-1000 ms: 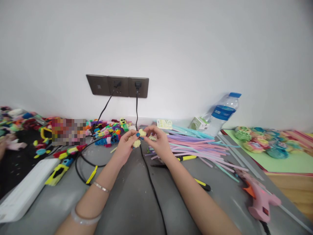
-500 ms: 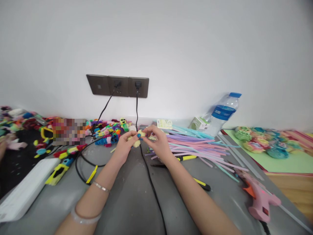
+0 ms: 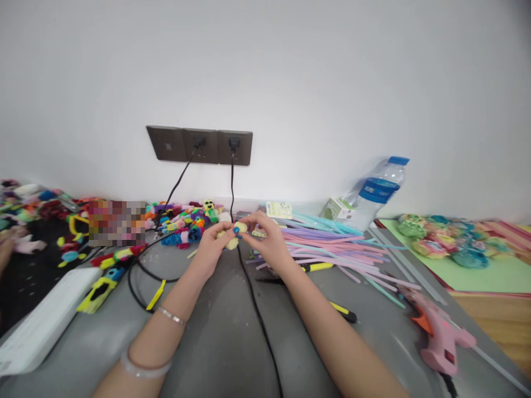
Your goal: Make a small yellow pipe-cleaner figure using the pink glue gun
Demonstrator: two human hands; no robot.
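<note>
A small pale yellow fuzzy piece point(image 3: 230, 241) is pinched between both hands above the middle of the grey table point(image 3: 224, 331). My left hand point(image 3: 213, 247) grips it from the left, thumb and fingers closed on it. From the right, my right hand point(image 3: 267, 237) holds its upper part between thumb and fingertips. Blue nail colour shows where the fingertips meet. The fingers cover part of the piece. Just right of my right hand lie many pastel fuzzy stems point(image 3: 332, 243).
Colourful fuzzy figures point(image 3: 182, 237) line the wall at left, near a white power strip point(image 3: 50, 315) and black cable point(image 3: 259, 315). At right are a yellow cutter point(image 3: 344, 310), pink glue gun point(image 3: 442, 337) and water bottle point(image 3: 377, 190). Another person's hand point(image 3: 5, 246) is far left.
My hands stay in nearly the same place, with a slight shift of the fingertips on the yellow piece. The other person's hand at the far left has moved slightly.
</note>
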